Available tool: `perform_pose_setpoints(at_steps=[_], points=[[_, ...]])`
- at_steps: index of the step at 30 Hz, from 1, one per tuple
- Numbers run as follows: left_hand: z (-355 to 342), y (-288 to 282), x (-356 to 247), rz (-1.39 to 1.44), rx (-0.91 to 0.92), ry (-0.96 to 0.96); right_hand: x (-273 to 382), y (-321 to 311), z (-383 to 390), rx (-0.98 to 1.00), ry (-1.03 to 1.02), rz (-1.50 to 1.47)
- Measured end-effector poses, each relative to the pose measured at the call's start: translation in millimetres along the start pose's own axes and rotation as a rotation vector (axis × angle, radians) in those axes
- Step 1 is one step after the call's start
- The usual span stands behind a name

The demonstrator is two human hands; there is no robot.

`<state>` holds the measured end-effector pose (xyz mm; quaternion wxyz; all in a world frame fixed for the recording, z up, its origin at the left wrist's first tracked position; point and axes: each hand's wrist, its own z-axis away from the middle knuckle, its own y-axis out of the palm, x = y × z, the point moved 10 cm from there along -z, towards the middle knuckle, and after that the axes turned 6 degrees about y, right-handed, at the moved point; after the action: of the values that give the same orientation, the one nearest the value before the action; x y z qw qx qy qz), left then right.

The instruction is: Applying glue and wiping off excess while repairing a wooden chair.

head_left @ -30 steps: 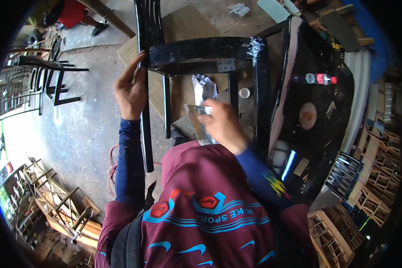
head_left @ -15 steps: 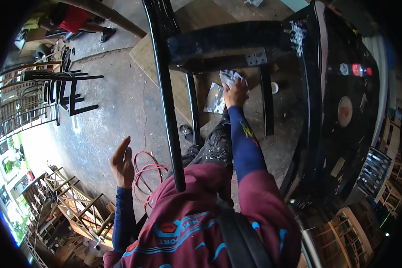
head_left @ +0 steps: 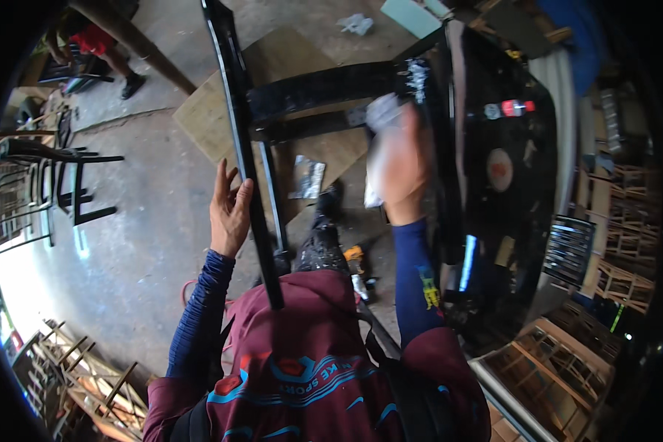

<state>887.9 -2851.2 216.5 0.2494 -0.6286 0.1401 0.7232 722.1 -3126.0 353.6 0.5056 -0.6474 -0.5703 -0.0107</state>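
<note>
Head view: left hand point(head_left: 230, 214), left of centre, fingers loosely curled, rests against the black leg point(head_left: 244, 155) of an upturned black table point(head_left: 493, 147); grip not closed. Right hand point(head_left: 401, 166), blurred, upper centre, clutches a pale crumpled rag point(head_left: 381, 118) pressed at the table's frame rail point(head_left: 324, 92). Below the rail a plywood sheet point(head_left: 214, 121) lies on the concrete floor point(head_left: 140, 243). Black chairs point(head_left: 51, 169) stand at far left.
</note>
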Motion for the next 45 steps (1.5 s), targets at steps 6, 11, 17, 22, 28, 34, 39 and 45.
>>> perform_pose_setpoints(at_steps=[6,11,17,22,28,34,39,45], points=[[-6.1,30.3,-3.4,-0.227,-0.008,0.138,-85.1,-14.9,-158.8,0.290,-0.075,0.431],[-3.4,31.4,-13.0,-0.227,-0.055,0.061,-108.5,36.0,-165.2,0.589,-0.199,0.561],[-1.0,24.2,-5.9,-0.278,-0.124,0.142,-87.0,41.4,-136.3,0.637,-0.181,0.629],[-3.9,29.0,-12.6,-0.198,-0.105,0.076,-80.7,24.0,-123.9,0.658,-0.134,0.659],[0.2,23.9,-29.8,-0.357,-0.130,0.156,-69.0,-20.0,-105.5,0.909,0.057,0.592],[-27.1,94.6,-145.0,-0.661,0.014,0.706,-53.4,-16.0,-160.3,0.629,-0.165,0.398],[-110.8,190.2,-134.2,-0.834,0.133,0.863,-60.1,48.3,-155.7,0.702,-0.503,0.556],[-125.2,206.8,-116.5,-0.951,0.187,0.815,-60.0,27.5,-132.3,0.700,-0.532,0.491]])
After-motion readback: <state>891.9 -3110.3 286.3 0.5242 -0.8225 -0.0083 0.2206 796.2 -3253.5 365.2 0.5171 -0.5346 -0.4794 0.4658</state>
